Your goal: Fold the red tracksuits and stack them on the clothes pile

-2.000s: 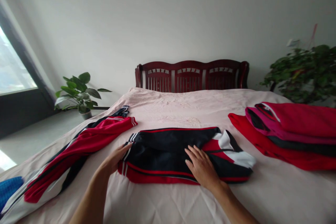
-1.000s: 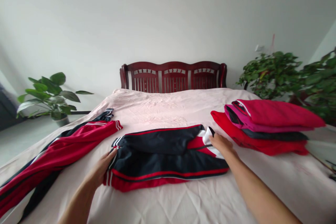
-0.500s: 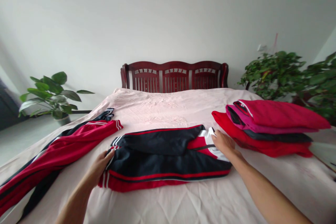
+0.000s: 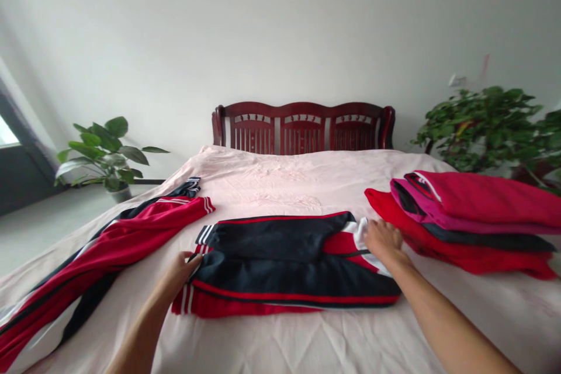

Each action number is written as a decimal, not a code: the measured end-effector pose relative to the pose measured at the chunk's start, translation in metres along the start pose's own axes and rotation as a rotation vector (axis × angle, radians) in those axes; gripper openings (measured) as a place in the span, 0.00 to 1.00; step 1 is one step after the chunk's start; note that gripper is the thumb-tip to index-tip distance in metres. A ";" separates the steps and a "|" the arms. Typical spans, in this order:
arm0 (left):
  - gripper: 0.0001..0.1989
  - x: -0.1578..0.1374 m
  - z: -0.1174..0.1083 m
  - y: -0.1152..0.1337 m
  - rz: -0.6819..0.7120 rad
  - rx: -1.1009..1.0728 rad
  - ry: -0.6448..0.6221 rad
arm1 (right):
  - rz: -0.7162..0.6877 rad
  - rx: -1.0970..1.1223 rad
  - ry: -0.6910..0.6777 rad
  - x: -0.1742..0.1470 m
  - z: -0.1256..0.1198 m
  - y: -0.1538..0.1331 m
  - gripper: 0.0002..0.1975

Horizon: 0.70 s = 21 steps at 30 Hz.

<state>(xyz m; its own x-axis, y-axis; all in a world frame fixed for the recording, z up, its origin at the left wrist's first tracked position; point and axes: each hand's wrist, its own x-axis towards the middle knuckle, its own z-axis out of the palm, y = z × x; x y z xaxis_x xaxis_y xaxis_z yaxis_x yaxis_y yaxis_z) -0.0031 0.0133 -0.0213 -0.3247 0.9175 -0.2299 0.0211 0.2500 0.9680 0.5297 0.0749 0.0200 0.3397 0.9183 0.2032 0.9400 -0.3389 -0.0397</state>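
A folded navy, red and white track jacket (image 4: 280, 263) lies in the middle of the pink bed sheet (image 4: 298, 181). My left hand (image 4: 177, 273) grips its left end at the striped cuff. My right hand (image 4: 383, 239) holds its right end, fingers closed on the white collar part. The jacket still rests on the sheet between both hands.
A stack of folded red, magenta and dark clothes (image 4: 464, 219) sits right of the jacket. An unfolded red and navy garment (image 4: 109, 245) stretches along the left side. Beyond are a dark wooden headboard (image 4: 303, 125) and potted plants at left (image 4: 105, 155) and right (image 4: 486, 123).
My right hand moved from the jacket's middle to its right end at the collar. My left hand closed on the left end. The view swung right, then slightly back.
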 end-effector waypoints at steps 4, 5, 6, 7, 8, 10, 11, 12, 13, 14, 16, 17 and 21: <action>0.15 -0.005 0.001 0.005 -0.005 0.051 -0.031 | -0.307 0.187 0.119 -0.022 -0.014 -0.075 0.22; 0.17 -0.008 0.001 0.006 -0.007 0.061 -0.047 | -0.412 0.275 0.127 -0.032 -0.014 -0.098 0.23; 0.18 -0.011 0.002 0.007 -0.018 0.066 -0.067 | -0.501 0.351 0.129 -0.043 -0.013 -0.122 0.24; 0.20 -0.014 0.003 0.008 -0.034 0.065 -0.093 | -0.568 0.411 0.128 -0.054 -0.011 -0.144 0.26; 0.21 -0.017 0.003 0.009 -0.057 0.055 -0.120 | -0.627 0.455 0.121 -0.066 -0.006 -0.164 0.27; 0.21 -0.021 0.004 0.010 -0.119 0.001 -0.170 | -0.712 0.498 0.031 -0.089 0.008 -0.195 0.28; 0.21 -0.022 0.004 0.010 -0.152 -0.042 -0.190 | -0.749 0.498 -0.046 -0.099 0.015 -0.206 0.29; 0.20 -0.023 0.004 0.010 -0.179 -0.082 -0.207 | -0.773 0.496 -0.118 -0.106 0.023 -0.213 0.29; 0.20 -0.023 0.003 0.010 -0.202 -0.117 -0.221 | -0.778 0.520 -0.187 -0.112 0.029 -0.218 0.28; 0.20 -0.023 0.003 0.010 -0.219 -0.149 -0.232 | -0.763 0.571 -0.243 -0.115 0.033 -0.222 0.27; 0.21 -0.022 0.002 0.010 -0.244 -0.202 -0.253 | -0.693 0.724 -0.307 -0.115 0.034 -0.227 0.24; 0.21 -0.022 0.001 0.011 -0.261 -0.225 -0.261 | -0.657 0.805 -0.327 -0.113 0.032 -0.229 0.23; 0.20 -0.023 0.001 0.019 -0.322 -0.286 -0.250 | -0.599 1.042 -0.383 -0.107 0.013 -0.254 0.29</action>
<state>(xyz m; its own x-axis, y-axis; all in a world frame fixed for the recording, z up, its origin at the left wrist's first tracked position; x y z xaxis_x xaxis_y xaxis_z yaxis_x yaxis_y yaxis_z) 0.0059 -0.0025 0.0022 -0.0349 0.8623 -0.5052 -0.3144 0.4704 0.8245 0.2553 0.0656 -0.0042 -0.3236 0.9314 0.1669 0.4700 0.3113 -0.8259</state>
